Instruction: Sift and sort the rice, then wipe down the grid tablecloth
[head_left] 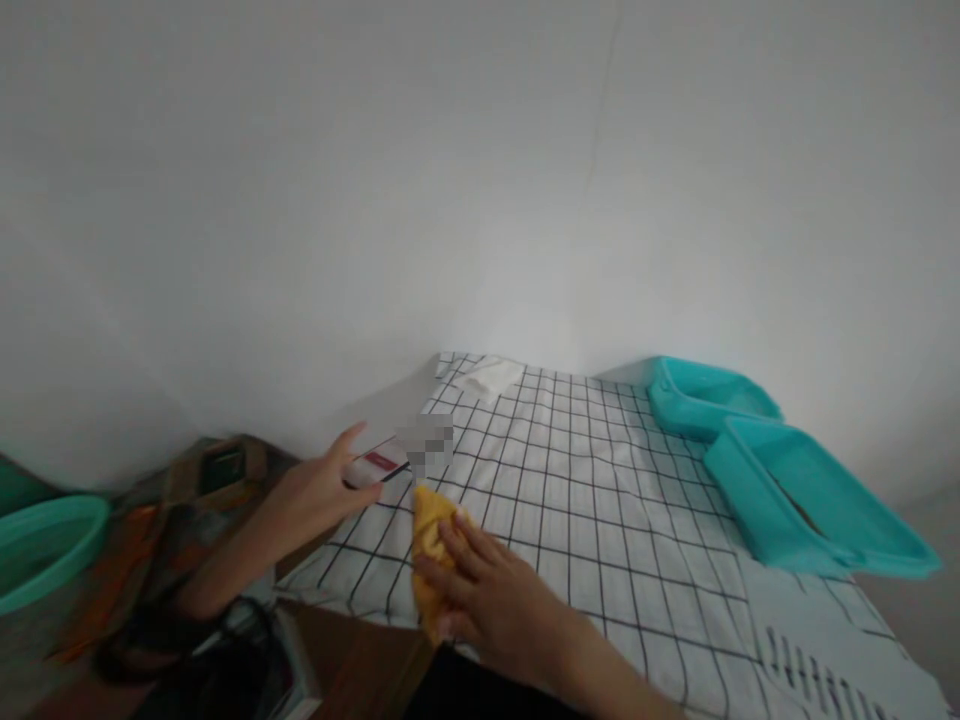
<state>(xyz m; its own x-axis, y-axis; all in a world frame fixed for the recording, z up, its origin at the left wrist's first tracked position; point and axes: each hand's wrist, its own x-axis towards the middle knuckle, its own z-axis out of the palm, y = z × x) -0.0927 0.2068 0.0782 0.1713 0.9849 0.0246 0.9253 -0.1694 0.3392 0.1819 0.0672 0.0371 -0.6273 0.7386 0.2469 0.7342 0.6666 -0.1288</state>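
Note:
My right hand (487,590) presses a folded yellow cloth (430,530) against the checked tablecloth near the table's front left edge, fingers bent over it. On the left, my left hand (337,478) has its thumb and fingers spread around the near end of a flat white item with a red patch (384,458). Whether the hand touches that item I cannot make out. The item's far end is blurred out by blocks. Under both things lies the white tablecloth with black grid lines (570,470).
Two turquoise plastic bins (750,500) stand at the table's right side. A crumpled white cloth or tissue (491,376) lies at the back by the wall. White slotted plastic (832,640) sits front right. Left of the table are a green basin (94,540) and blurred clutter.

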